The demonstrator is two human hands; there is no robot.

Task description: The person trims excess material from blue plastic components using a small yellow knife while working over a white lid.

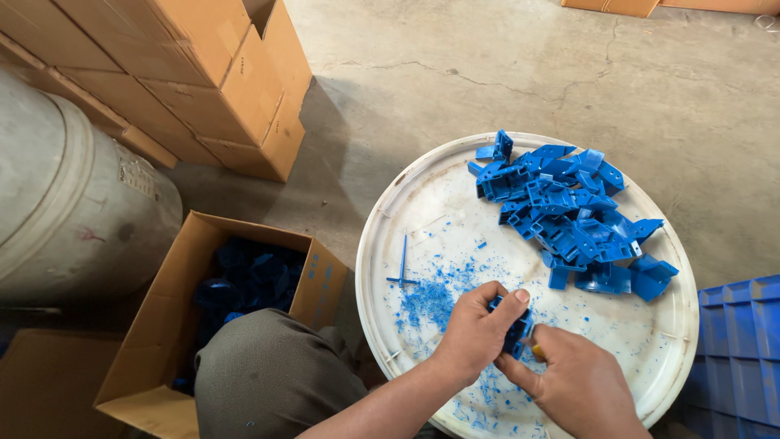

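My left hand [478, 332] is shut on a small blue plastic part [517, 332], holding it over the near side of a round white tray [370, 268]. My right hand [578, 384] presses against the same part from the right, fingers closed around a small tool whose yellow tip [536, 351] shows between the hands. Blue shavings [431, 302] lie scattered on the tray under and left of my hands. A pile of several similar blue parts [569, 215] sits on the tray's far right. A thin blue cross-shaped stick [403, 264] lies to the left of the shavings.
An open cardboard box [175, 301] with dark blue parts inside stands left of the tray, beside my knee [268, 374]. A grey drum [73, 203] and stacked cartons [203, 73] fill the left. A blue crate [739, 358] is at the right edge. Cracked concrete floor lies beyond.
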